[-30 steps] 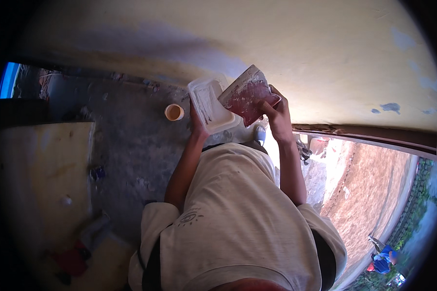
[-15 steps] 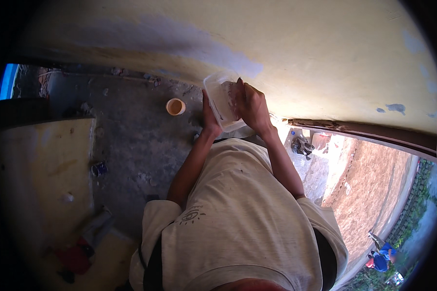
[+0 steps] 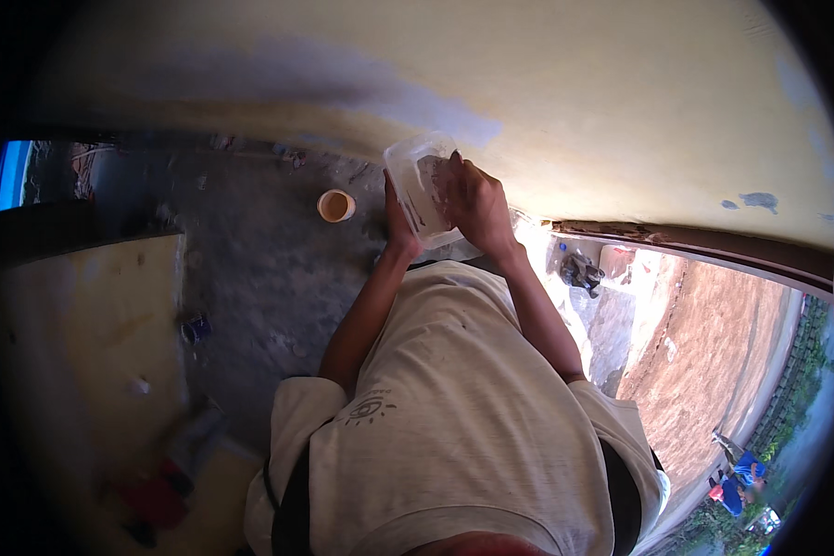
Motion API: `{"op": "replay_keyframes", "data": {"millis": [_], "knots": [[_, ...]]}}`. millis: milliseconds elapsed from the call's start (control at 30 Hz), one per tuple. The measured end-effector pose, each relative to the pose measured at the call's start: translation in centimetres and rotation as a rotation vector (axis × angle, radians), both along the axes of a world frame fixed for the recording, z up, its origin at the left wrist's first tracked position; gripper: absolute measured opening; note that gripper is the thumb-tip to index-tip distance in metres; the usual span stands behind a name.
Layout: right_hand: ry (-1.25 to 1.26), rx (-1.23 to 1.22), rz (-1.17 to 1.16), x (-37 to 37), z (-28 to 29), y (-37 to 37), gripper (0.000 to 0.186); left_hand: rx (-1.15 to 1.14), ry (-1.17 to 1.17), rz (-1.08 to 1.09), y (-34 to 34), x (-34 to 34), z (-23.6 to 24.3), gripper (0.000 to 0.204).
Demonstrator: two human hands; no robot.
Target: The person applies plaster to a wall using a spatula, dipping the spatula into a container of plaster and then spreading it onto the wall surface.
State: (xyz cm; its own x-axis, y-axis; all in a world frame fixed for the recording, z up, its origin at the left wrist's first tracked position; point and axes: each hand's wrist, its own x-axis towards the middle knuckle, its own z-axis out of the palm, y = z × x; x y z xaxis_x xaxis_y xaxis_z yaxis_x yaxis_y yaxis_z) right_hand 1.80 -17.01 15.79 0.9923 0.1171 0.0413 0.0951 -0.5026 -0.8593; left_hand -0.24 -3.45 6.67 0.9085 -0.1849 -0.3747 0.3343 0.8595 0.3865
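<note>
My left hand [image 3: 398, 222] grips the side of a translucent plastic tub [image 3: 414, 206] with whitish smears inside, held before my waist near the wall. My right hand [image 3: 482, 208] is closed on a reddish putty scraper [image 3: 445, 190], which is tilted down into the tub and largely hidden by my fingers and the tub's haze. A small cream cup [image 3: 336, 206] with orange-brown inside stands on the floor left of the tub.
Yellow patchy wall [image 3: 621, 111] rises ahead. A yellow wall [image 3: 93, 334] is at left beside concrete floor [image 3: 250, 278] with scattered bits. A bright doorway opens right, showing a dark bag [image 3: 581, 273], dirt ground [image 3: 713, 334] and people [image 3: 734, 486] in blue clothes.
The scraper has turned and moved left and down into the tub with my right hand. My left hand and the tub shifted slightly right, mostly within the first half second.
</note>
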Motion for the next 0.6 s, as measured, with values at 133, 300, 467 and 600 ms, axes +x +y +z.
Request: {"op": "replay_keyframes", "data": {"millis": [133, 300, 467, 600], "knots": [[0.101, 0.104, -0.020, 0.3, -0.8, -1.2, 0.018, -0.170, -0.045, -0.053, 0.0, 0.3, 1.5, 0.063], [0.533, 0.798, -0.064, 0.3, -0.9, -2.8, 0.026, -0.089, 0.003, -0.024, 0.4, 0.5, -0.3, 0.069], [0.659, 1.286, -0.114, -2.3, -1.3, -3.0, 0.029, -0.061, 0.025, 0.042, 1.5, -0.2, -2.1, 0.064], [0.637, 1.402, -0.174, -3.4, -2.5, -2.8, 0.030, -0.076, 0.045, 0.095, 1.7, -0.3, -0.7, 0.064]]}}
